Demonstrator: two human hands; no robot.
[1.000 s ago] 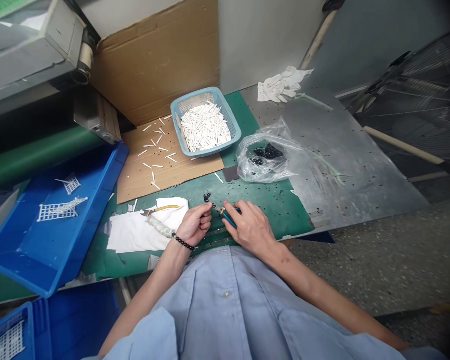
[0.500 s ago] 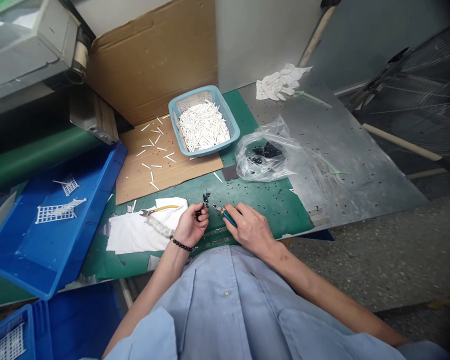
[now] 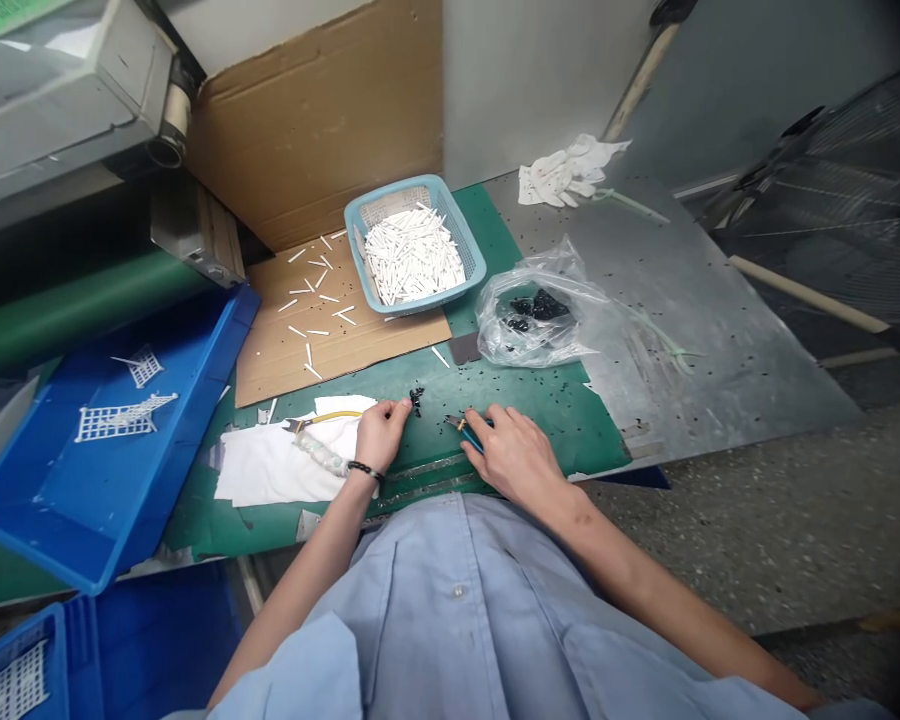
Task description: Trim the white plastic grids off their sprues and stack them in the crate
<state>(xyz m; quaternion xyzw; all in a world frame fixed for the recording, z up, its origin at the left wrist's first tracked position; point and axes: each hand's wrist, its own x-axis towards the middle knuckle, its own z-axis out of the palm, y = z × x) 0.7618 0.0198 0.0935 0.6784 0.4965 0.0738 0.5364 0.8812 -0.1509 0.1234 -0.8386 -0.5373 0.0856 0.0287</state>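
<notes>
My left hand [image 3: 381, 434], a dark beaded bracelet at its wrist, is closed with thumb and fingertips at the edge of a little cluster of small black pieces [image 3: 416, 400] on the green mat. It looks pinched on one of them, too small to make out clearly. In my right hand [image 3: 511, 448] is a pair of nippers [image 3: 465, 430] with blue handles, its jaws pointing left toward the cluster. A white cloth [image 3: 259, 465] lies left of my left hand, and yellow-handled nippers [image 3: 334, 416] rest on it.
Behind the hands stands a light-blue basket [image 3: 476, 275] of white sticks, more sticks lying on cardboard [image 3: 270, 365]. A clear plastic bag [image 3: 487, 340] holds black pieces. White gloves [image 3: 562, 175] lie at the back. A blue bin [image 3: 52, 520] with white grids is at left.
My left hand has turned over from palm up and reached forward to the black cluster. My right hand with the nippers has shifted slightly right, away from it.
</notes>
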